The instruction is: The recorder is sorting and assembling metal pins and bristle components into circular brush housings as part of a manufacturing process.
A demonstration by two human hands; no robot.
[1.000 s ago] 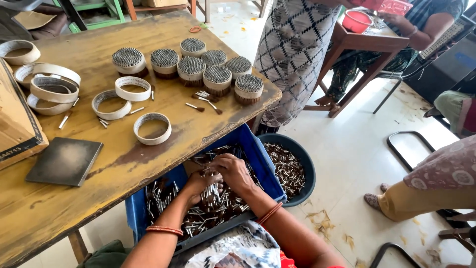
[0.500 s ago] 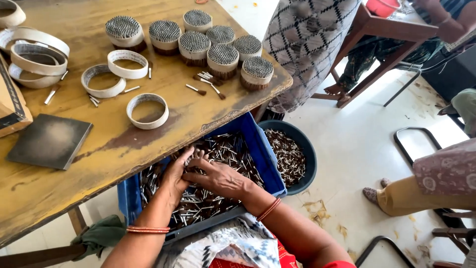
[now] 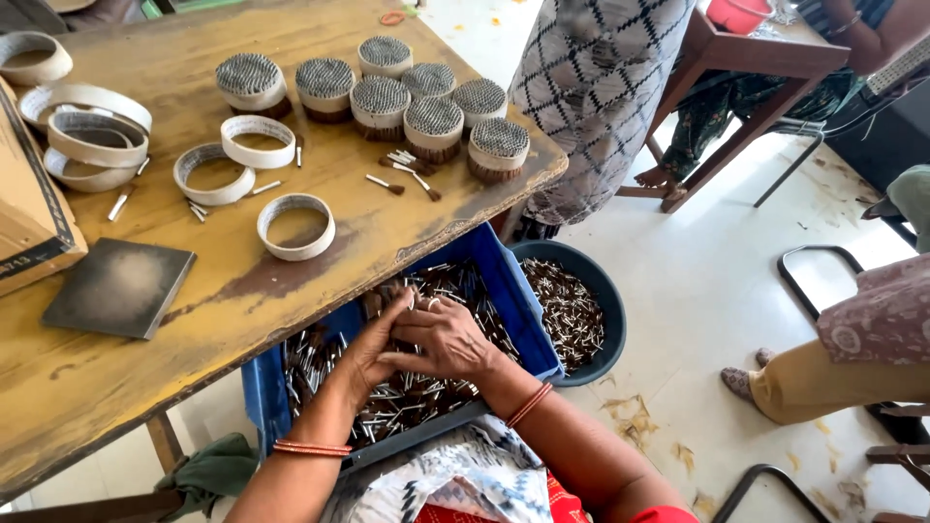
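Both my hands are down in a blue plastic crate [image 3: 507, 277] full of small dark sticks with pale ends [image 3: 407, 397], which rests on my lap under the table edge. My left hand [image 3: 373, 349] gathers a bunch of the sticks from below. My right hand [image 3: 444, 339] lies over it, fingers curled around the same bunch. Orange bangles sit on both wrists.
A worn wooden table [image 3: 291, 261] carries several filled stick bundles [image 3: 433, 127], empty white rings [image 3: 295, 226], a dark square plate [image 3: 118, 287] and a cardboard box [image 3: 29, 228]. A round dark tub of sticks [image 3: 572, 308] stands on the floor. Other people stand and sit to the right.
The view has shifted a little down and left. My hands have drawn closer together in the crate, closing on a bunch of sticks.
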